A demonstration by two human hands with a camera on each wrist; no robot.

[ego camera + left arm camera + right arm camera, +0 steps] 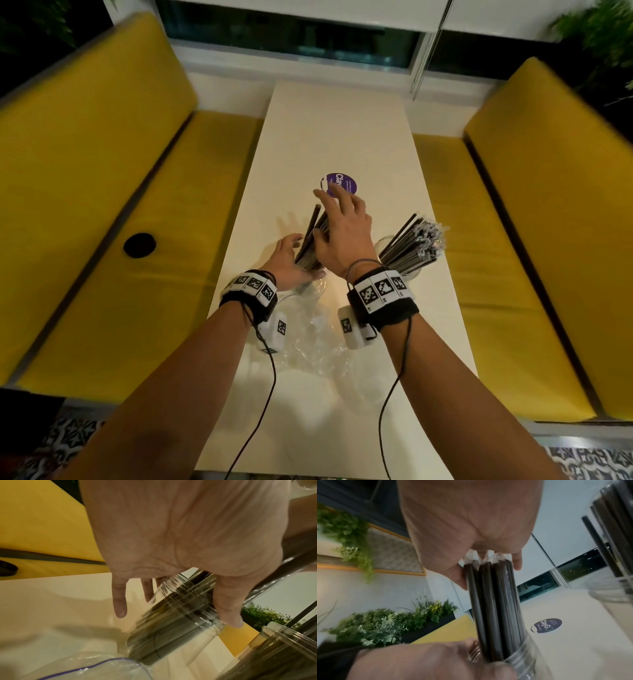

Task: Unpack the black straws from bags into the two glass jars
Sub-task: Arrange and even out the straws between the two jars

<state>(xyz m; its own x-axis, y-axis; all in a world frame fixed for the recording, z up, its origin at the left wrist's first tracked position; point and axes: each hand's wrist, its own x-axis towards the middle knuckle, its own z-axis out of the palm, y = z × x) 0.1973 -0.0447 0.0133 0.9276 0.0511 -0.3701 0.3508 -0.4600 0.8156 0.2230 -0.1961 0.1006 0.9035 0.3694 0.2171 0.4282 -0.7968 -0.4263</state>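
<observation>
A glass jar packed with black straws stands tilted on the white table. My left hand grips it at the neck, with the thumb on the rim. My right hand lies with its palm on the wrapped tops of those straws, its fingers straight and spread. The second jar stands to the right, full of straws that fan out to the right.
Crumpled clear bags lie on the table between my wrists, one with a purple zip line. A purple round sticker is beyond my hands. Yellow benches flank the table, and a black disc lies on the left one.
</observation>
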